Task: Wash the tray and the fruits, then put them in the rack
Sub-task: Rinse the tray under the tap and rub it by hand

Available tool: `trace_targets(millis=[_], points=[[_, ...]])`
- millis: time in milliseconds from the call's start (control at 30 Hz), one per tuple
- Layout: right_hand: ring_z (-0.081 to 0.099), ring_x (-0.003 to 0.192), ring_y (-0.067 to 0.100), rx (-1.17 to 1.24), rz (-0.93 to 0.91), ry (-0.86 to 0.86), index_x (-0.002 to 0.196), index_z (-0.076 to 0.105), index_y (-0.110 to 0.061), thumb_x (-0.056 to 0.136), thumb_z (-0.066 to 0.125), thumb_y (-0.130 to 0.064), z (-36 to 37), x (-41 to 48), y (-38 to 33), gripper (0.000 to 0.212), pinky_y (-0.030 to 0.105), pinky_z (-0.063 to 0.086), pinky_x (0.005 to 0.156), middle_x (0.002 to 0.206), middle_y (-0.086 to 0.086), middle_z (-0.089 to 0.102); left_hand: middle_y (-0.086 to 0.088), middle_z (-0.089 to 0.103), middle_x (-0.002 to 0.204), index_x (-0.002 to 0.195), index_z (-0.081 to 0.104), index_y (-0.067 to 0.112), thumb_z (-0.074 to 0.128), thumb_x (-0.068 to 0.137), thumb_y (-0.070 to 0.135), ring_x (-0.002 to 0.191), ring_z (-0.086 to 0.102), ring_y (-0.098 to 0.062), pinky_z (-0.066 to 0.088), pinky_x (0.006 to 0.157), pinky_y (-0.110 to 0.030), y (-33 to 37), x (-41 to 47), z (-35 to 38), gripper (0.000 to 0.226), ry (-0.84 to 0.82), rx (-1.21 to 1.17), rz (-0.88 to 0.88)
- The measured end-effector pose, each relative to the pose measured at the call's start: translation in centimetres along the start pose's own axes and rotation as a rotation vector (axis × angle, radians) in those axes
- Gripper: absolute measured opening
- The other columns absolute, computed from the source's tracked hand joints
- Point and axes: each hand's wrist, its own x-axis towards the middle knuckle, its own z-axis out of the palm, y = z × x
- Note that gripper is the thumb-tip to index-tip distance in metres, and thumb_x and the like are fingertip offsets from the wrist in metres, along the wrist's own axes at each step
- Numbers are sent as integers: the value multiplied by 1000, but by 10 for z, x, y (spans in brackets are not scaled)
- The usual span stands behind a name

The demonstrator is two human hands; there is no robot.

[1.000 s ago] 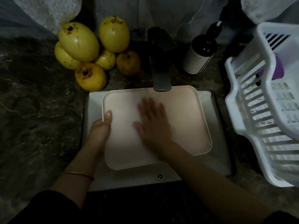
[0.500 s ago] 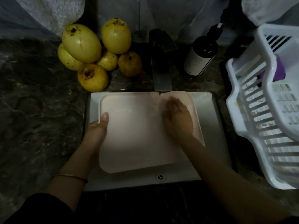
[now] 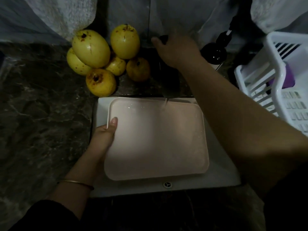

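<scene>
- One pink tray (image 3: 156, 139) lies flat in the one white sink (image 3: 183, 186) and fills most of it.
- One dark tap (image 3: 170, 85) stands at the back of the sink. One thin line of water (image 3: 165, 102) falls from it onto the far edge of the tray.
- The left hand (image 3: 102, 140) is at the left side of the sink. Its grip pinches the tray's left edge, with the thumb (image 3: 114, 122) on top and the other fingers hidden under the tray.
- One thin gold bangle (image 3: 75, 182) is on the left wrist, at the sink's near left corner.
- The right hand (image 3: 176, 50) reaches across the sink to the top of the tap. It is blurry, so I cannot tell if its grip is spread or closed.
- Six yellow fruits (image 3: 100, 82) sit in one pile on the dark table (image 3: 41, 114), just behind the sink's far left corner. Two are big and four are smaller.
- One dark bottle (image 3: 215, 52) stands behind the sink's far right corner.
- One white rack (image 3: 280, 90) stands to the right of the sink, with one purple thing (image 3: 289, 77) inside it.
</scene>
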Motion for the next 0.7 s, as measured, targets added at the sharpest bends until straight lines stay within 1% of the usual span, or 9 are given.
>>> trace_targets(millis=[67,133,200,300,333,400,533,633,700], points=[[34,135,34,-135,-7,-44,146,26,-6,98,34,-54,2,5,-6,69,40,34,104,150,19,31,-12,69,90,103,68,8,46,97,42,84,66,-27,54,75,-31,0,1,-2,40,-14,9,1],[30,138,33,-254,-9,-63,148,20,-5,100,32,-50,3,8,-9,67,41,32,107,152,18,26,-15,70,93,104,67,7,46,97,41,84,66,-28,53,80,-36,0,1,-3,41,-23,1,-8],[33,136,32,-347,-14,-64,146,24,-3,103,30,-43,4,11,-11,60,41,35,104,150,18,30,-16,70,94,104,67,8,47,97,42,85,66,-28,53,82,-39,-2,2,-2,41,-26,-9,-24],[37,132,34,-445,-46,-69,141,35,-2,105,27,-34,6,12,-12,49,41,36,101,145,19,37,-11,69,88,103,65,10,46,97,43,80,65,-25,53,76,-34,-3,5,0,39,-14,-38,-44],[37,131,34,-472,-61,-73,140,38,-3,105,27,-32,7,12,-12,47,41,36,101,143,19,38,-11,69,89,103,64,11,46,96,45,81,65,-25,53,77,-34,-3,6,1,39,-15,-36,-51],[40,128,35,-519,-75,-76,136,43,-3,104,28,-28,8,12,-11,43,40,38,99,140,19,42,-12,69,94,105,64,13,45,95,49,86,66,-28,53,82,-39,-4,8,2,42,-23,-26,-65],[43,125,34,-537,-68,-82,131,47,-4,103,30,-21,8,12,-12,37,39,39,95,136,18,46,-13,69,95,108,64,13,44,94,52,88,65,-31,53,84,-44,-2,8,3,46,-37,-3,-64],[43,125,34,-545,-81,-90,130,48,-4,104,29,-22,6,12,-12,37,39,39,95,136,18,45,-13,69,96,110,64,12,43,95,51,88,65,-30,53,84,-42,-1,8,3,47,-50,14,-44],[43,124,33,-535,-88,-94,126,51,-5,104,30,-21,7,13,-12,35,39,39,95,134,17,47,-12,69,94,107,65,13,44,95,51,87,66,-29,53,82,-40,-2,8,4,45,-42,17,-41]])
